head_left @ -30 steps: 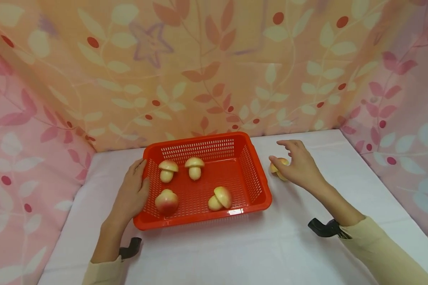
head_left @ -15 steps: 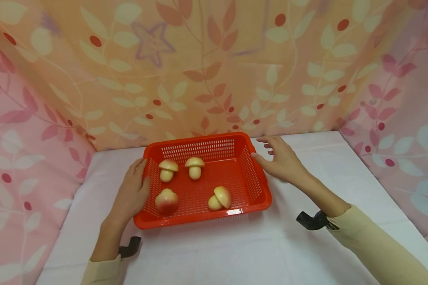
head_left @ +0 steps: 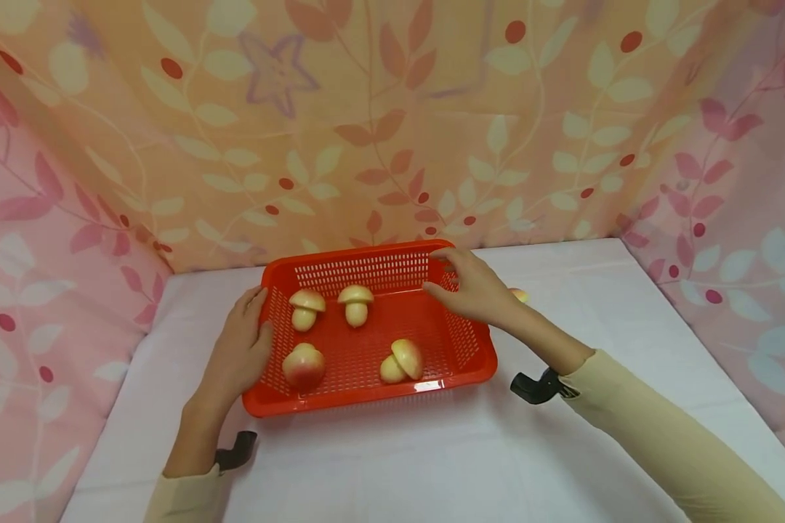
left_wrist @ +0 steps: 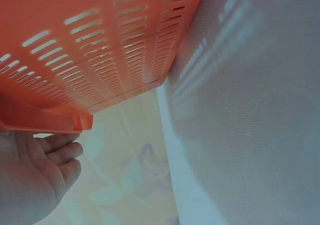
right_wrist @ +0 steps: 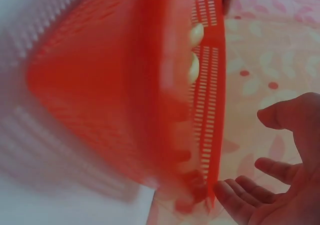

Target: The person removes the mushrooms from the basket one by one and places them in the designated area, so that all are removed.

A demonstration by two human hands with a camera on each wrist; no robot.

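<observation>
Right hand (head_left: 474, 290): moved left from the tabletop (head_left: 432, 450) to the far right corner of the red basket (head_left: 376, 396), fingers spread and relaxed, grasping nothing. Just right of it, one toy mushroom (head_left: 518, 294) lies on the tabletop, partly hidden. Left hand (head_left: 238, 349): fingers straight, resting against the basket's left rim. Basket contents: four toy mushrooms (head_left: 355, 303).

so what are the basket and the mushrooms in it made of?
Red basket: looks like glossy moulded plastic, with slotted walls and a glare spot on the front rim. Toy mushrooms: probably smooth plastic or foam, pale cream with a pink blush; can't tell which.
</observation>
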